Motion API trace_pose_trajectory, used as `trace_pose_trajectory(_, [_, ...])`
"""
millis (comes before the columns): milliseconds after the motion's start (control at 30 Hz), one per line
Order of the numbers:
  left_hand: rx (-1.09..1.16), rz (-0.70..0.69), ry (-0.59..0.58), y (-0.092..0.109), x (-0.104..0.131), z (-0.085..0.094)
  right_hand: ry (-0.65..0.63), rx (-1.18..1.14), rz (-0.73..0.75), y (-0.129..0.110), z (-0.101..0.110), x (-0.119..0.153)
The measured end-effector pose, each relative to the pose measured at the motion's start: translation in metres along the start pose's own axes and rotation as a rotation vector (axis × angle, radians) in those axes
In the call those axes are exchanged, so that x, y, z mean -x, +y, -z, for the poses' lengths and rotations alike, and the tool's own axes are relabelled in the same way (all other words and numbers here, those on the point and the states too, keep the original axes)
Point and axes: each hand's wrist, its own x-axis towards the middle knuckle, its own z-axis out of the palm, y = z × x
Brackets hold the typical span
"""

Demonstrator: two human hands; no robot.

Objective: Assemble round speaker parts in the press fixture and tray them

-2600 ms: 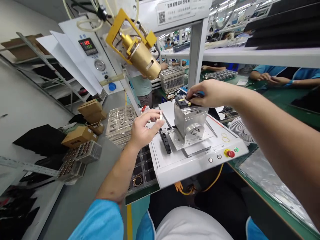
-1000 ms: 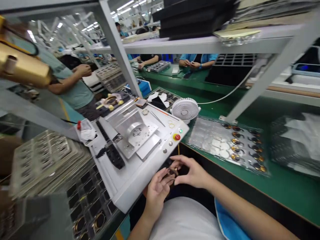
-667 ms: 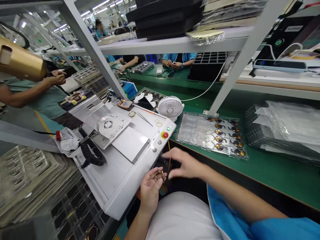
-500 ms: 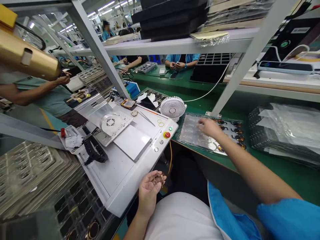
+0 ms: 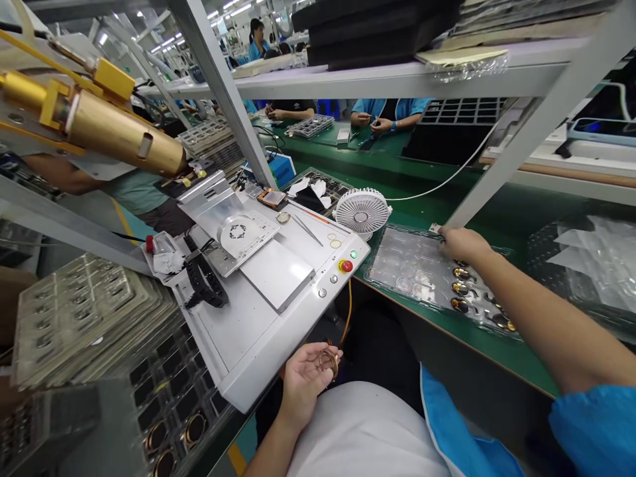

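Note:
My left hand [image 5: 307, 384] is closed round a gold, ring-shaped watch case [image 5: 329, 362], held low in front of my body, palm up. On the right, my right hand [image 5: 466, 246] reaches over the back edge of a clear plastic tray [image 5: 397, 262], fingers bent down and pressed together. What lies between those fingertips is hidden. Round black parts with gold edges and orange flex tails, such as one part [image 5: 461, 289], sit in the tray's right-hand slots. The left-hand slots show only clear plastic.
A white machine bench [image 5: 263, 344] with a metal fixture plate [image 5: 243, 232], red stop button [image 5: 346, 265] and tweezers [image 5: 308, 230] stands left. A gold cylinder [image 5: 126, 136] overhangs it. A white fan [image 5: 362, 213] stands behind. Stacked trays [image 5: 74, 318] lie far left. A shelf post [image 5: 501, 159] slants beside my right hand.
My right hand has moved from the middle of the tray to its back edge on the right. My left hand keeps the watch case. The view has shifted, so the bench appears further right.

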Motion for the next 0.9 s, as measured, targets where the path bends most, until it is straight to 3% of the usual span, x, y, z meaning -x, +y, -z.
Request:
trace_pose_trajectory(133, [-0.023,0.054,-0.024,0.008,-0.004,-0.007,-0.045,-0.224,-0.163,-0.044,-0.03,0.044])
trace_pose_trajectory(300, [-0.033,0.136,-0.201,0.018,-0.015,-0.024,-0.499,-0.746,0.024,-0.136,-0.096,0.129])
trace_pose_trajectory(367, [-0.008,0.132,-0.251,0.021,-0.017,-0.024,-0.563,-0.863,0.092,-0.166,-0.112,0.153])
trace_pose_trajectory(467, [0.009,0.102,-0.264,0.025,-0.014,-0.018,-0.528,-0.938,0.176,-0.192,-0.127,0.169])
trace_pose_trajectory(600, [0.047,0.045,-0.247,0.031,-0.002,-0.008,-0.446,-0.974,0.222,-0.2,-0.14,0.173])
trace_pose_trajectory(767, [0.135,0.037,-0.168,0.031,0.002,-0.002,-0.289,-0.788,0.448,-0.206,-0.146,0.174])
trace_pose_trajectory(900, [0.157,0.023,-0.127,0.03,-0.001,0.002,-0.278,-0.701,0.592,-0.213,-0.143,0.169])
